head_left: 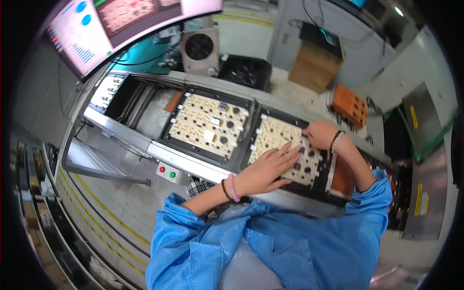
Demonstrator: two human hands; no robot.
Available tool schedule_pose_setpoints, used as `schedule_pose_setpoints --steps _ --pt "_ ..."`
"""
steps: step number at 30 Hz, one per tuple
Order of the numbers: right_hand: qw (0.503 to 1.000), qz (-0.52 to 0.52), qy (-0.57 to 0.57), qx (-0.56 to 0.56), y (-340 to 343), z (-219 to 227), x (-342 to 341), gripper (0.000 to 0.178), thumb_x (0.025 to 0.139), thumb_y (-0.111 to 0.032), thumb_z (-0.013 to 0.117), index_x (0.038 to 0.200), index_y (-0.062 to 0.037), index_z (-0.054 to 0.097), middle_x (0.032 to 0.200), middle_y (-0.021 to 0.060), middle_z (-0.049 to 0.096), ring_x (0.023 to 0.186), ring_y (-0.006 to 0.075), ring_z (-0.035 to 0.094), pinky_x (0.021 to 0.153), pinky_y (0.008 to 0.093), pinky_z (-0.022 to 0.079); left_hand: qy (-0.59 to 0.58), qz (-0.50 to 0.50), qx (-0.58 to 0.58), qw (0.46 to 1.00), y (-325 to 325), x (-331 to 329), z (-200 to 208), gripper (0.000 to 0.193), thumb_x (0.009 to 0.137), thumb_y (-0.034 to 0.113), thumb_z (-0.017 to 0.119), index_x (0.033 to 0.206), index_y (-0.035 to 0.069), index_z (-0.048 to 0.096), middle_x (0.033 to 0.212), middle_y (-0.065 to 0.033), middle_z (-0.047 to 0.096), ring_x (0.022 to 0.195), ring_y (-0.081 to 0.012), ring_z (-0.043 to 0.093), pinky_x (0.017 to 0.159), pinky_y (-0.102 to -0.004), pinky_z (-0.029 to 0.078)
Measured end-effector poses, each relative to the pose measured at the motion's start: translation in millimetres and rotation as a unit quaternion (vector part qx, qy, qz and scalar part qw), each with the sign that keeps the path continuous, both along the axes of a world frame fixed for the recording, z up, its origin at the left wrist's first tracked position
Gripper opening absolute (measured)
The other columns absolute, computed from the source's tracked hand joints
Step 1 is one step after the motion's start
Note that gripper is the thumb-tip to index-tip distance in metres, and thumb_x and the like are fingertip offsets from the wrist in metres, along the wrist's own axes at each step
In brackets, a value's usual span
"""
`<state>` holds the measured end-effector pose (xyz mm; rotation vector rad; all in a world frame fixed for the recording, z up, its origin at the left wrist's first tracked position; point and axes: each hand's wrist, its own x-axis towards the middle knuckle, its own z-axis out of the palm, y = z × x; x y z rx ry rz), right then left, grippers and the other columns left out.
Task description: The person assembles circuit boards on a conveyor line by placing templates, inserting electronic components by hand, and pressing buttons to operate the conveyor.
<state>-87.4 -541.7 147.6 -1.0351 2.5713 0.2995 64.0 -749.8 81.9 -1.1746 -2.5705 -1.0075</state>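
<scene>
A cream circuit board panel [263, 137] with dark round and small black parts sits in a black frame [246, 145] in front of me. Across its near half lies my left hand [268, 170], its fingers stretched out and the thumb apart. My right hand [323, 135] is at the panel's far right corner, fingers curled together with the tips near the surface; whatever they may hold is hidden. Left of it, a second cream panel [193, 121] rests in its own black frame [181, 144], carrying black round parts and pale square pieces. Neither hand touches that one.
The metal conveyor rail [183, 162] runs along my side, with a red and green button box [169, 172] below. Beyond the line stand a black bin [245, 72], a cardboard box [316, 65] and an orange block [349, 105]. A monitor [128, 24] hangs upper left.
</scene>
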Motion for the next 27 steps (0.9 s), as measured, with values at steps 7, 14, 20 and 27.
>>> schedule_pose_setpoints --steps 7,14,20,27 --pt "0.933 0.186 0.208 -0.229 -107.4 -51.1 -115.8 0.024 0.085 -0.013 0.057 0.103 -0.0137 0.073 0.095 0.0117 0.063 0.094 0.0328 0.062 0.076 0.0457 0.051 0.047 0.253 0.044 0.965 -53.5 34.0 -40.7 0.049 0.097 0.025 0.057 0.141 0.005 0.049 0.151 -0.0143 0.044 0.144 -0.0345 0.036 0.112 -0.0465 0.032" --pt "0.947 0.203 0.225 -0.108 -178.4 -136.6 -218.9 0.016 0.083 -0.011 0.068 0.098 -0.0126 0.063 0.103 0.0119 0.063 0.097 0.0322 0.063 0.078 0.0433 0.05 0.052 0.284 0.097 0.952 -52.4 56.0 -38.8 0.034 0.096 0.019 0.06 0.128 0.007 0.059 0.141 -0.009 0.053 0.139 -0.0299 0.042 0.109 -0.0466 0.035" --pt "0.963 0.124 0.06 -0.23 -185.1 -119.5 -212.3 0.015 0.087 -0.005 0.064 0.101 -0.0072 0.06 0.098 0.0159 0.064 0.092 0.0376 0.064 0.08 0.0462 0.052 0.044 0.276 0.126 0.952 -62.9 51.1 -40.6 0.027 0.096 0.018 0.06 0.121 0.009 0.062 0.134 -0.007 0.058 0.134 -0.0285 0.046 0.106 -0.0444 0.038" --pt "0.938 0.098 0.082 -0.321 -175.8 -116.4 -211.0 0.009 0.086 -0.003 0.064 0.095 -0.0048 0.065 0.094 0.0162 0.066 0.09 0.0362 0.065 0.079 0.0426 0.053 0.043 0.245 0.121 0.961 -65.0 48.0 -35.8 0.022 0.097 0.015 0.059 0.117 0.009 0.064 0.129 -0.0058 0.061 0.13 -0.0279 0.05 0.104 -0.0427 0.04"
